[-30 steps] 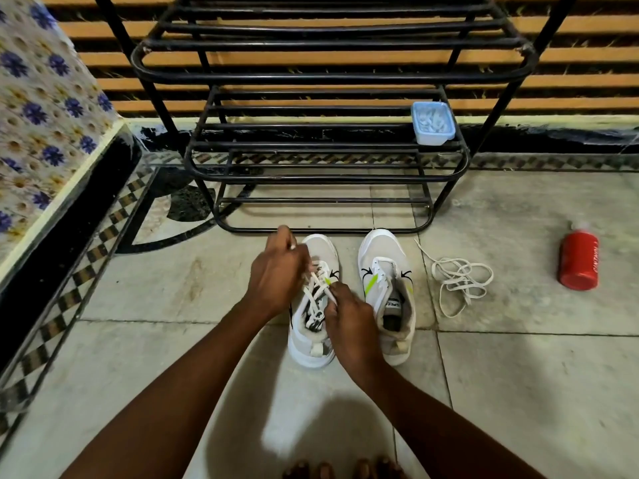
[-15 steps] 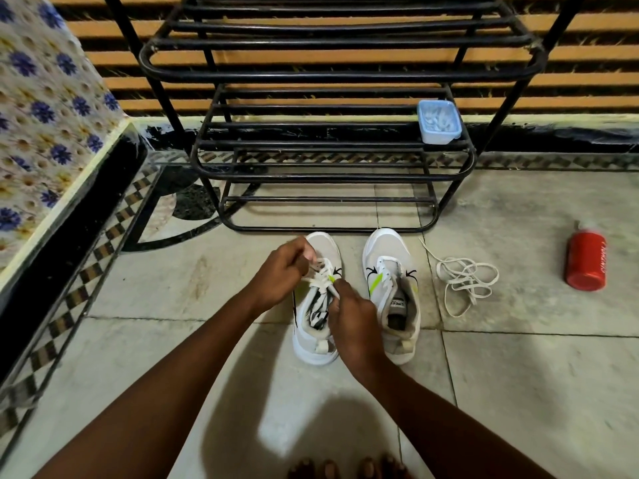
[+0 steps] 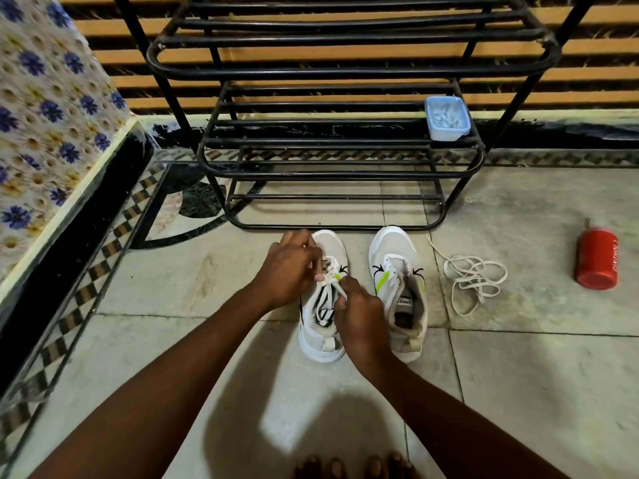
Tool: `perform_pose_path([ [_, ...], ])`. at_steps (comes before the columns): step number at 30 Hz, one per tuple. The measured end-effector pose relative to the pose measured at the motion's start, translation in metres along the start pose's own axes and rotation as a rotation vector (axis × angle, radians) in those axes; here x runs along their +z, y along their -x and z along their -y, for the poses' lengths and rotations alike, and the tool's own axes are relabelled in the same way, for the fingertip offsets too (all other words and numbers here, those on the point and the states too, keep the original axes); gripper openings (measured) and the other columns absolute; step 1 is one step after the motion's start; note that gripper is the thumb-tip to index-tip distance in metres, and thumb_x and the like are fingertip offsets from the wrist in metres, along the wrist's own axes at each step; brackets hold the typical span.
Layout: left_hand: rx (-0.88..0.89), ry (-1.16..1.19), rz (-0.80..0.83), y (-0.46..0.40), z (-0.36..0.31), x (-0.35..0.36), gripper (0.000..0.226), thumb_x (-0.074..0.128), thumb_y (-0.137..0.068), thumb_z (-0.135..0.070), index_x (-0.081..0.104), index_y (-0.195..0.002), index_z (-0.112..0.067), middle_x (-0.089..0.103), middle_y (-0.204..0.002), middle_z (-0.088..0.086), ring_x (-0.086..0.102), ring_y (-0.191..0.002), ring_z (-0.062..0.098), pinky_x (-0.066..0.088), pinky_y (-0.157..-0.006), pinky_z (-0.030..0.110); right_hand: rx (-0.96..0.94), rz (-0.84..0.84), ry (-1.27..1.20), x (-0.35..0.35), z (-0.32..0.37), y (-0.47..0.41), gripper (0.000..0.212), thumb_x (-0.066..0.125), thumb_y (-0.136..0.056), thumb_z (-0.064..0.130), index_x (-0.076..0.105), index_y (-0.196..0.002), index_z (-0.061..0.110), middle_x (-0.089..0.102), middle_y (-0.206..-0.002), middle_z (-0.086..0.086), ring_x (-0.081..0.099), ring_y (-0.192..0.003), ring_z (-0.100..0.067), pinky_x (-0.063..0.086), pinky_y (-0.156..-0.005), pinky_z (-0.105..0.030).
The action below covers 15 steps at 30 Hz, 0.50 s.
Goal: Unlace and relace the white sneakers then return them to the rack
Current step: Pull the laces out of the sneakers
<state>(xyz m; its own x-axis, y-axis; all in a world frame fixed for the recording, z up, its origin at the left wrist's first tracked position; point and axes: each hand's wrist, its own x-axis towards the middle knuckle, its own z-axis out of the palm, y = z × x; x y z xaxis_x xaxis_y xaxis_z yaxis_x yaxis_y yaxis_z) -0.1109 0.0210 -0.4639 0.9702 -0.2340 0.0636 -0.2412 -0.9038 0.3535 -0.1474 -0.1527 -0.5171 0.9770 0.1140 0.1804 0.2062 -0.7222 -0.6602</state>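
Two white sneakers stand side by side on the tiled floor before the black metal shoe rack (image 3: 339,174). The left sneaker (image 3: 323,347) has its white lace (image 3: 325,302) partly threaded. My left hand (image 3: 290,267) pinches the lace over the upper eyelets. My right hand (image 3: 359,316) pinches the lace from the other side, over the shoe's opening. The right sneaker (image 3: 397,267) has no lace and sits untouched. A loose white lace (image 3: 473,278) lies in a heap on the floor to its right.
A red bottle (image 3: 596,259) lies on the floor at the right. A small pale blue plastic box (image 3: 447,117) sits on the rack's middle shelf, right end. A floral-covered ledge (image 3: 45,133) runs along the left. My toes (image 3: 356,466) show at the bottom edge.
My left hand has dropped from above the toe to the eyelets and drawn the lace in. My right hand stays by the tongue. The view has shifted a little.
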Motion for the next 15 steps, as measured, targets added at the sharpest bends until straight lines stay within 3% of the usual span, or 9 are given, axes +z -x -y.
perform_pose_path([
  [2, -0.02, -0.099, -0.024, 0.001, -0.008, 0.002, 0.012, 0.065, -0.089, -0.019, 0.064, -0.096, -0.028, 0.06, -0.109, -0.011, 0.049, -0.111, 0.017, 0.034, -0.088, 0.042, 0.007, 0.002, 0.007, 0.0, 0.003, -0.001, 0.029, 0.054, -0.087, 0.007, 0.064, -0.114, 0.012, 0.07, -0.088, -0.015, 0.066, -0.079, -0.039, 0.048, -0.063, -0.04],
  [4, -0.03, -0.054, -0.04, 0.003, -0.012, 0.004, 0.018, 0.056, -0.083, -0.016, 0.061, -0.095, -0.028, 0.07, -0.099, -0.01, 0.061, -0.103, 0.015, 0.041, -0.089, 0.043, 0.004, -0.001, 0.022, 0.001, 0.003, -0.001, 0.028, 0.054, -0.087, 0.006, 0.065, -0.112, 0.01, 0.07, -0.087, -0.017, 0.066, -0.077, -0.04, 0.049, -0.062, -0.041],
  [7, -0.054, 0.279, -0.004, 0.0, 0.0, -0.002, 0.014, 0.068, -0.084, -0.009, 0.065, -0.084, -0.023, 0.073, -0.083, -0.012, 0.069, -0.083, 0.0, 0.056, -0.076, 0.034, -0.006, 0.003, 0.021, -0.001, 0.0, -0.001, 0.033, 0.049, -0.088, 0.011, 0.063, -0.118, 0.01, 0.07, -0.09, -0.017, 0.065, -0.08, -0.041, 0.05, -0.064, -0.042],
  [9, 0.039, 0.27, 0.035, -0.005, 0.009, -0.012, 0.021, 0.074, -0.081, 0.004, 0.069, -0.082, -0.017, 0.068, -0.079, -0.013, 0.065, -0.075, -0.005, 0.052, -0.068, 0.027, -0.031, 0.011, 0.02, -0.002, -0.001, 0.0, 0.033, 0.048, -0.087, 0.012, 0.062, -0.118, 0.011, 0.069, -0.091, -0.016, 0.065, -0.08, -0.04, 0.05, -0.064, -0.041],
  [12, 0.213, 0.031, 0.029, -0.009, 0.007, -0.022, 0.029, 0.072, -0.081, 0.005, 0.075, -0.099, -0.018, 0.061, -0.089, -0.004, 0.063, -0.078, 0.009, 0.053, -0.066, 0.036, -0.061, 0.016, 0.044, 0.0, 0.001, -0.002, 0.033, 0.053, -0.086, 0.008, 0.063, -0.117, 0.01, 0.07, -0.088, -0.017, 0.066, -0.077, -0.04, 0.049, -0.062, -0.04],
  [15, 0.213, -0.185, -0.054, -0.011, 0.003, -0.02, 0.02, 0.068, -0.088, -0.004, 0.076, -0.103, -0.014, 0.06, -0.103, 0.007, 0.061, -0.094, 0.026, 0.048, -0.068, 0.035, -0.068, 0.017, 0.062, 0.002, 0.003, -0.004, 0.03, 0.055, -0.088, 0.007, 0.064, -0.116, 0.008, 0.07, -0.086, -0.017, 0.066, -0.076, -0.04, 0.048, -0.062, -0.04],
])
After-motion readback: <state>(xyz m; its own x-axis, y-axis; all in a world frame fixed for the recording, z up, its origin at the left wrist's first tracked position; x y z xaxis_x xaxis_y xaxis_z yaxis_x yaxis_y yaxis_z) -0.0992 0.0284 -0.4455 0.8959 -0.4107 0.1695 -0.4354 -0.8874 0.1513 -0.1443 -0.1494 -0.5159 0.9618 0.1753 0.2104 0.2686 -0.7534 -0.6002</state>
